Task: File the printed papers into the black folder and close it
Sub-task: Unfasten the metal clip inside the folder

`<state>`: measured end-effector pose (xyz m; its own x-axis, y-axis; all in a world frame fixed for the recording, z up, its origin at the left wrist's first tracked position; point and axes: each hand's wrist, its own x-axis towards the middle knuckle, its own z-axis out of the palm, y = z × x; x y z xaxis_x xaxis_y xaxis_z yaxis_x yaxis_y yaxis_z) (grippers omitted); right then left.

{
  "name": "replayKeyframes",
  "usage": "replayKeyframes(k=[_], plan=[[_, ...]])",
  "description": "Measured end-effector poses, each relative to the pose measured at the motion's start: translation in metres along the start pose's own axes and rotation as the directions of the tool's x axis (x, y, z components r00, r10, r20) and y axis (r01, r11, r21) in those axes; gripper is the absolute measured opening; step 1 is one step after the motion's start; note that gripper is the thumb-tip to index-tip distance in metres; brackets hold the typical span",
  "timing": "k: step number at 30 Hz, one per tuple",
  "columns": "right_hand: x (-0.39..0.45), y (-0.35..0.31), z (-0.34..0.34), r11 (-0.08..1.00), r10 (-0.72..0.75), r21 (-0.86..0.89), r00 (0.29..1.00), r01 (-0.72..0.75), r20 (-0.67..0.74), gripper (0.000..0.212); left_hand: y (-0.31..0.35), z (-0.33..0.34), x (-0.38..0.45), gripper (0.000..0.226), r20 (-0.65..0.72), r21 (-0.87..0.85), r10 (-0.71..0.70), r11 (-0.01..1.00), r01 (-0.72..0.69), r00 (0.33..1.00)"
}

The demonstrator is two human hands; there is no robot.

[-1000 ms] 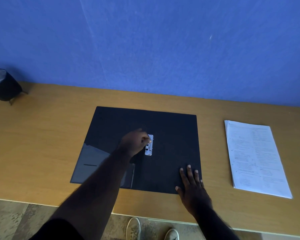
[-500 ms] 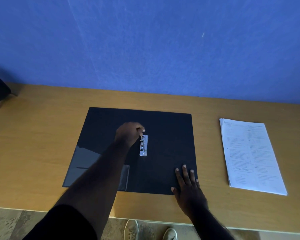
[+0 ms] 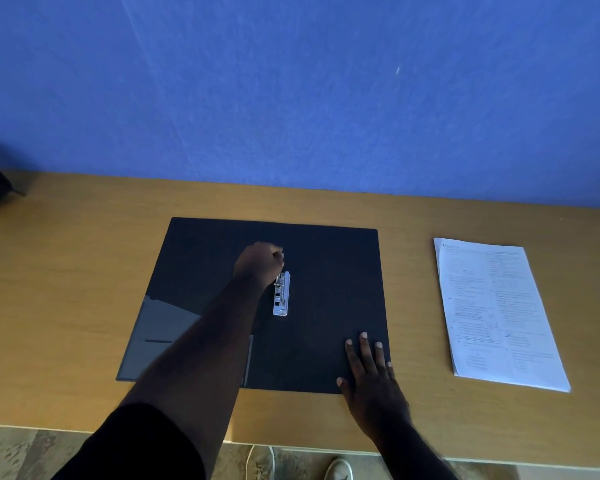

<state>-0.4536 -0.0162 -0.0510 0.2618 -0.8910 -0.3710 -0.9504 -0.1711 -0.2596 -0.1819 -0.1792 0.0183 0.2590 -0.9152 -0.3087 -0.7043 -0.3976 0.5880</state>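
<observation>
On the open folder (image 3: 329,271), the left hand (image 3: 258,265) is clenched at the clip's (image 3: 281,294) far end, the right hand (image 3: 371,382) lies flat on its near right corner, and papers (image 3: 496,313) lie right of it.

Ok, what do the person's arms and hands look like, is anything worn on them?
Both hands are bare: no gloves, rings, watch or bands show on the left hand or the right hand. The forearms are bare too. The left arm has a short black sleeve ending near the elbow. The right arm leaves the picture before any sleeve shows, so I cannot tell what it wears higher up.
</observation>
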Motion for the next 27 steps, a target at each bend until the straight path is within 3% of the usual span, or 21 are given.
replayKeyframes(k=[9,13,17,20,23,27], plan=[[0.001,0.001,0.005,1.000,0.006,0.024,1.000,-0.006,-0.024,0.075,0.019,0.004,-0.014,0.036,-0.102,0.051,-0.035,0.998,0.041,0.994],[0.001,-0.004,-0.001,0.999,0.004,0.036,1.000,-0.004,-0.011,0.073,0.030,0.021,-0.030,0.035,-0.195,0.117,0.081,0.991,-0.059,0.977],[-0.001,0.007,-0.013,0.998,0.026,0.059,0.994,-0.020,-0.107,0.067,0.046,0.055,-0.043,0.033,-0.223,0.208,0.317,0.939,-0.273,0.922],[-0.005,0.038,-0.032,0.992,0.098,0.089,0.984,-0.086,-0.148,0.067,0.065,0.088,-0.055,0.036,-0.186,0.229,0.381,0.913,-0.337,0.906],[-0.008,0.081,-0.052,0.983,0.176,0.082,0.961,-0.162,-0.215,0.069,0.088,0.119,-0.071,0.037,-0.090,0.223,0.405,0.899,-0.378,0.910],[-0.013,0.140,-0.071,0.948,0.318,0.088,0.926,-0.306,-0.203,0.069,0.120,0.156,-0.090,0.045,0.066,0.223,0.413,0.881,-0.416,0.909]])
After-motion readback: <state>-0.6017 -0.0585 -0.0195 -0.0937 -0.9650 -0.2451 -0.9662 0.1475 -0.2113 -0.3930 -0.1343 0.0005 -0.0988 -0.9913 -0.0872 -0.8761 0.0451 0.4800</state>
